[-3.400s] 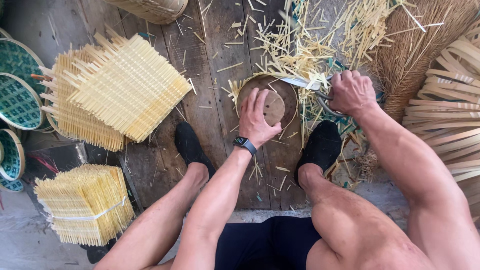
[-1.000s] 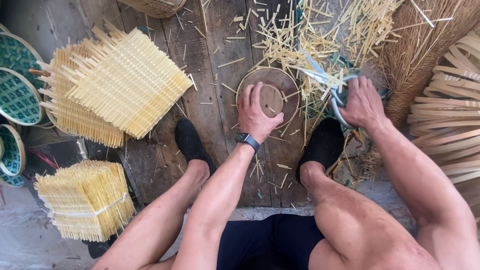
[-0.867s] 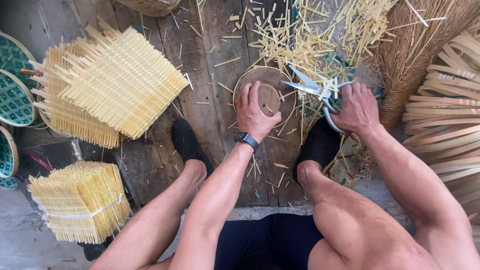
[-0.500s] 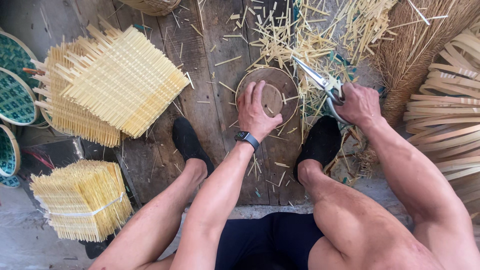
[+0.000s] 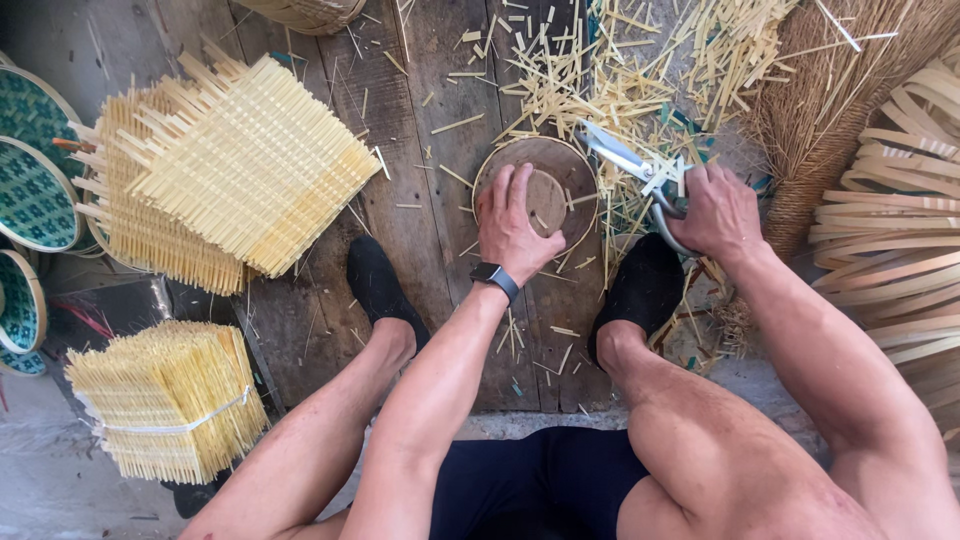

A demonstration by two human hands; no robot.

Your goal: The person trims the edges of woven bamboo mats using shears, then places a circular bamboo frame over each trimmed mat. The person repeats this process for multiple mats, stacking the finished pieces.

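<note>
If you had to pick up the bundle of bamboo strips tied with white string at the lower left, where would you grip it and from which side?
Probably across the middle of the tied bundle, at the white string, coming from above with fingers down its two long sides. The string holds the strips together there, while the loose ends are ragged and would likely splay. Both hands are occupied: the left hand on the round basket, the right hand holding shears.

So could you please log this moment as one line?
left hand: pressing round woven disc | right hand: gripping shears | floor: bamboo offcuts
</note>
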